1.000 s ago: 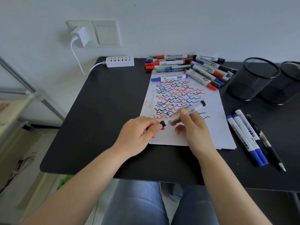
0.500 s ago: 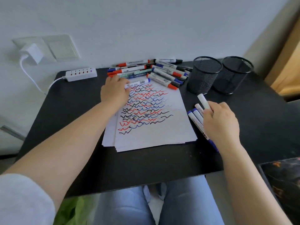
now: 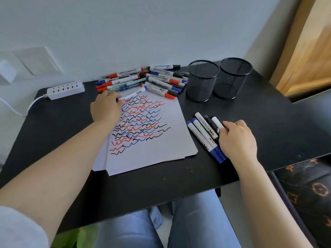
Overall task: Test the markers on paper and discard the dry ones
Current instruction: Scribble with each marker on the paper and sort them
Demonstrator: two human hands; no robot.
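Left grip (image 3: pixel 107 109) pinches blue marker's (image 3: pixel 133 94) near end.

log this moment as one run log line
left hand: grips blue marker on paper | right hand: sets white marker by side group

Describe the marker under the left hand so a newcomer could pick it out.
Start at the scribbled paper on the black table. Along its far edge one marker lies by itself, nearer than the pile by the wall. It has a white barrel with a barcode and a blue end, and the left hand is on it.
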